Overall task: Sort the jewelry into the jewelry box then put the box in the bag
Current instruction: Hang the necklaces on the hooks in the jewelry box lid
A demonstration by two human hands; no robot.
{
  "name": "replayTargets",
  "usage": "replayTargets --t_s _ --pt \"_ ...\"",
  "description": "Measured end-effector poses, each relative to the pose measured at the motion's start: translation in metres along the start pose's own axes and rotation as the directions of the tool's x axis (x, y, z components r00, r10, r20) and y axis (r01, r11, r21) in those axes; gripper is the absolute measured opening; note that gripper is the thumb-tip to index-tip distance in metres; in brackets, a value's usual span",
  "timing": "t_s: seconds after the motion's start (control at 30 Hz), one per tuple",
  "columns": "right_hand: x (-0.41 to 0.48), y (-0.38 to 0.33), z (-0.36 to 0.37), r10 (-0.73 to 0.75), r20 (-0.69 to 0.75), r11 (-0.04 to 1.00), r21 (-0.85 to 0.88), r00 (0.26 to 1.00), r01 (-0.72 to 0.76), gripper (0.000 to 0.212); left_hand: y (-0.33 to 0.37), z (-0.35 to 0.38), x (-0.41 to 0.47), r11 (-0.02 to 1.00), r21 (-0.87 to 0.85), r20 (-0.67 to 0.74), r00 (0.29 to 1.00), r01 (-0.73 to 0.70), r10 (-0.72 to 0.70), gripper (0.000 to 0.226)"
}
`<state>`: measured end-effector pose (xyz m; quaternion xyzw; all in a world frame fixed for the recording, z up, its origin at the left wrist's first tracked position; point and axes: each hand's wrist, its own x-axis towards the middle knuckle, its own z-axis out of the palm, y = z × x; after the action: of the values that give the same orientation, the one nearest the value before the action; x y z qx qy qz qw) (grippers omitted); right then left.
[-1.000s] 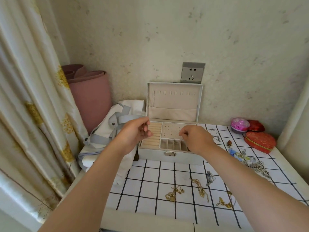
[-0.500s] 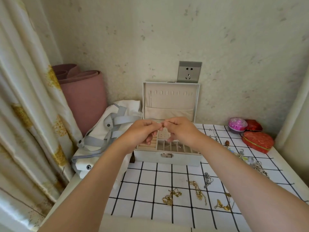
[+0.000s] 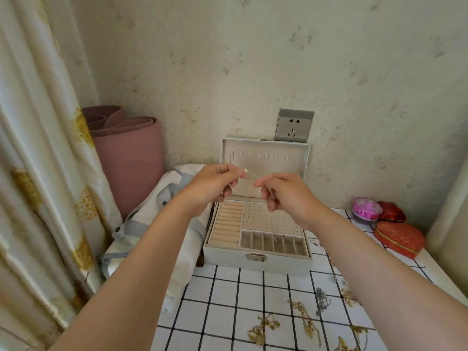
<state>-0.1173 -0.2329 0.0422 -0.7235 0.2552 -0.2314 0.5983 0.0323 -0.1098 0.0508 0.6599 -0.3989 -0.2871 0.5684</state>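
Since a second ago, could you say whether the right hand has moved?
Yes: the right hand rose from the tray of the jewelry box to before its lid, pinching a chain.

jewelry box (image 3: 257, 260) trays open from above and front | upright lid (image 3: 286, 160) and wall (image 3: 253, 72) close the back | bag (image 3: 157, 214) crowds the box's left, rolled mat (image 3: 126, 158) and curtain (image 3: 38, 173) beyond | gold chains (image 3: 263, 329) litter the table (image 3: 225, 312) in front | left hand (image 3: 215, 186) and right hand (image 3: 283, 193) stretch a thin chain (image 3: 250, 174) before the lid | red heart box (image 3: 398, 238) far right
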Motion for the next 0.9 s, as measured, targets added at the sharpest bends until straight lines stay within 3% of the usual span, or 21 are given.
replayTargets --t_s 0.1,0.23,0.4,0.57,0.7,0.9 --pt "0.01 -0.015 0.001 -0.003 0.041 0.994 -0.109 0.999 0.007 0.015 0.002 -0.005 0.017 0.999 0.031 -0.083 0.996 -0.04 0.042 0.015" --pt "0.032 -0.024 0.008 -0.122 0.005 0.943 -0.311 0.993 0.117 0.016 -0.008 -0.012 0.037 0.996 0.067 -0.163 0.984 -0.064 0.074 0.015" --pt "0.074 -0.013 0.019 -0.176 -0.128 0.946 -0.296 0.976 0.132 0.021 -0.026 -0.019 0.064 0.973 0.203 -0.27 0.948 -0.115 0.168 0.013" --pt "0.105 -0.004 0.036 -0.285 -0.329 0.925 -0.341 0.9 0.168 0.007 -0.042 -0.02 0.083 0.905 0.421 -0.458 0.847 -0.059 0.268 0.019" --pt "0.122 -0.001 0.044 -0.277 -0.496 0.947 -0.289 0.823 0.144 0.014 -0.045 -0.017 0.097 0.878 0.479 -0.511 0.811 -0.008 0.286 0.031" --pt "0.139 0.005 0.05 -0.284 -0.603 0.941 -0.325 0.745 0.096 0.022 -0.045 -0.011 0.105 0.881 0.471 -0.543 0.803 0.051 0.244 0.044"
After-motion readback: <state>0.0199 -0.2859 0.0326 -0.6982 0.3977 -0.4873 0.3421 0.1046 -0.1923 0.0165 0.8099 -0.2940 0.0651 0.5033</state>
